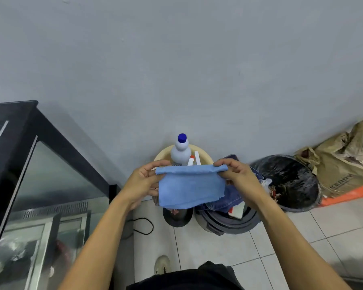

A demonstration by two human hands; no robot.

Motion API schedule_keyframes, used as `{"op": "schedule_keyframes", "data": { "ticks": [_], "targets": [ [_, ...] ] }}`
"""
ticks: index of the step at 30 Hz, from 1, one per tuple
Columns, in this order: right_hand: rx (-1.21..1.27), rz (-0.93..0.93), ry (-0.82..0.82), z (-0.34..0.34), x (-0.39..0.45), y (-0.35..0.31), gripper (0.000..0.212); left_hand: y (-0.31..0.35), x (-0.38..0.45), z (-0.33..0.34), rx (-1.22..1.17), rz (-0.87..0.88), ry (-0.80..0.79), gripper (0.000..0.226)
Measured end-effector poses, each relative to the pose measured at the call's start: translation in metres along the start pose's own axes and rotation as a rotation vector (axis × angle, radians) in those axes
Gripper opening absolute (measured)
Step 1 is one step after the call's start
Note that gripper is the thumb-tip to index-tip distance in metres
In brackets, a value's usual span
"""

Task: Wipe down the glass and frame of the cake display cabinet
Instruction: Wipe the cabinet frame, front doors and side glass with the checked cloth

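Note:
A blue cloth (190, 186) hangs folded between my two hands in the middle of the view. My left hand (144, 182) pinches its upper left corner. My right hand (238, 177) pinches the rolled upper right edge. The cake display cabinet (36, 185), with a black frame and sloping glass panes, stands at the left, apart from both hands. Behind the cloth a white bottle with a blue cap (181, 151) stands in a cream basin (205, 158) against the wall.
A black bin (291, 183) lined with a bag stands right of my hands, and a brown paper sack (344, 160) leans on the wall. Grey buckets with denim cloth (228, 216) sit below the cloth. A black cable (144, 226) lies on the white tiled floor.

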State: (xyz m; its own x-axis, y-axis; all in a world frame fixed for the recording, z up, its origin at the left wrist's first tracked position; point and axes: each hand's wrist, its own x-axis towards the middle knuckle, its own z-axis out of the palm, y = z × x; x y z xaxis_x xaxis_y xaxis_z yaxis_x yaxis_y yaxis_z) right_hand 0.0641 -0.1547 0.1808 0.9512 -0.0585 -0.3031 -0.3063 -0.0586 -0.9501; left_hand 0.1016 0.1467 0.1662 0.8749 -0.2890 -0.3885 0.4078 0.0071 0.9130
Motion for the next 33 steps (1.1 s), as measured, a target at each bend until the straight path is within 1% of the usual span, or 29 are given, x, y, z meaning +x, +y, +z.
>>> {"op": "schedule_keyframes", "data": {
  "ticks": [2,4,6,8,10,12,13,15,19,20,21,22,24,26,27,28,29,30,31,33],
  "targets": [
    [0.026,0.058,0.002,-0.004,-0.002,0.019,0.023,-0.02,0.0,0.004,-0.041,-0.071,-0.057,0.028],
    [0.046,0.126,0.02,-0.007,-0.001,0.041,0.024,-0.045,-0.001,0.016,-0.077,-0.159,-0.06,0.026],
    [0.037,0.216,0.051,-0.013,0.002,0.065,0.022,-0.073,-0.004,0.031,-0.13,-0.269,-0.012,0.026],
    [-0.034,0.294,0.072,-0.02,0.006,0.088,0.018,-0.101,-0.006,0.044,-0.194,-0.38,0.026,0.027],
    [-0.152,0.338,0.047,-0.029,0.013,0.107,0.017,-0.127,-0.005,0.056,-0.163,-0.452,0.065,0.029],
    [-0.231,0.368,0.01,-0.034,0.021,0.119,0.016,-0.145,-0.003,0.065,-0.105,-0.494,0.119,0.036],
    [-0.266,0.374,-0.009,-0.038,0.027,0.124,0.016,-0.151,0.0,0.07,-0.099,-0.506,0.15,0.039],
    [-0.313,0.347,-0.056,-0.043,0.043,0.125,0.017,-0.153,0.007,0.079,-0.106,-0.486,0.211,0.033],
    [-0.352,0.224,-0.066,-0.047,0.084,0.112,0.016,-0.144,0.029,0.092,-0.119,-0.365,0.372,0.025],
    [-0.365,0.198,-0.08,-0.047,0.095,0.107,0.019,-0.142,0.035,0.094,-0.112,-0.337,0.42,0.022],
    [-0.387,0.184,-0.108,-0.047,0.105,0.105,0.025,-0.14,0.04,0.097,-0.086,-0.311,0.471,0.02],
    [-0.409,0.175,-0.151,-0.046,0.114,0.103,0.036,-0.139,0.043,0.1,-0.028,-0.295,0.532,0.021],
    [-0.492,0.168,-0.253,-0.045,0.125,0.106,0.057,-0.139,0.042,0.109,0.175,-0.258,0.635,0.032],
    [-0.592,0.157,-0.299,-0.045,0.13,0.113,0.068,-0.144,0.034,0.123,0.449,-0.157,0.704,0.044],
    [-0.62,0.16,-0.291,-0.044,0.13,0.116,0.068,-0.148,0.029,0.13,0.589,-0.056,0.707,0.046],
    [-0.628,0.158,-0.277,-0.043,0.129,0.119,0.066,-0.154,0.026,0.138,0.735,0.051,0.673,0.045],
    [-0.63,0.149,-0.262,-0.043,0.128,0.122,0.063,-0.161,0.024,0.144,0.89,0.143,0.604,0.044],
    [-0.628,0.131,-0.253,-0.042,0.126,0.124,0.06,-0.171,0.024,0.147,1.05,0.194,0.524,0.046],
    [-0.629,0.11,-0.247,-0.041,0.125,0.127,0.057,-0.178,0.026,0.149,1.188,0.211,0.448,0.052],
    [-0.639,0.065,-0.258,-0.043,0.123,0.132,0.053,-0.191,0.031,0.151,1.346,0.126,0.34,0.07]
  ]
}}
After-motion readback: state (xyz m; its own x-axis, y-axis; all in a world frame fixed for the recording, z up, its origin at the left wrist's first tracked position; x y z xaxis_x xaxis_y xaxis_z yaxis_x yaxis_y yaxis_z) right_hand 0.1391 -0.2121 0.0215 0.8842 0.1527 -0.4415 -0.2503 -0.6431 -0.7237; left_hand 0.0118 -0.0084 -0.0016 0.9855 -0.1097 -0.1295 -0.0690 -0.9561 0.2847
